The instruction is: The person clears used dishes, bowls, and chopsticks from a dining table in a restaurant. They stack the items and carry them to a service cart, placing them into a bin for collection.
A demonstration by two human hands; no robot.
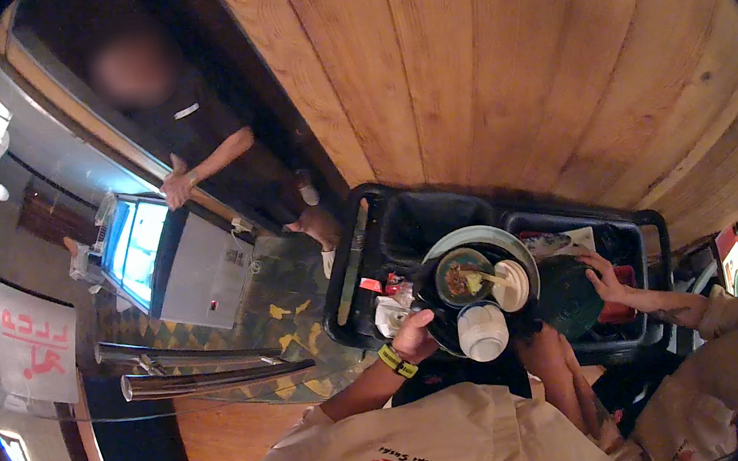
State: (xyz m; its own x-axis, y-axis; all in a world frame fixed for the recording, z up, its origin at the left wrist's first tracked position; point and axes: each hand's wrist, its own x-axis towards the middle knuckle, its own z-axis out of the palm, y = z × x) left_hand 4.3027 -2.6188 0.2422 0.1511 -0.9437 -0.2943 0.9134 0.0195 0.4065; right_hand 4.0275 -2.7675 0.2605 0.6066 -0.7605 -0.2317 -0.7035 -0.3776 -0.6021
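Observation:
My left hand (415, 338), with a yellow-green wristband below it, grips the left edge of a stack of dishes. The stack has a large pale round plate (442, 244) beneath a dark dish. On it are a small bowl with food scraps (463, 276), a round cream-coloured lid or dish (510, 286) and a white cup (483, 331) lying tilted. My right hand (537, 341) is at the stack's lower right edge, its fingers mostly hidden under the dishes. The stack is over a black plastic cart tray (365, 193).
A co-worker's hand (606, 278) touches a dark green plate (568, 296) in a grey bus tub (640, 247). Wrappers (395, 289) lie in the cart's left section. A wooden panel (494, 66) rises behind. Another person in black stands beyond, near metal rails (215, 378).

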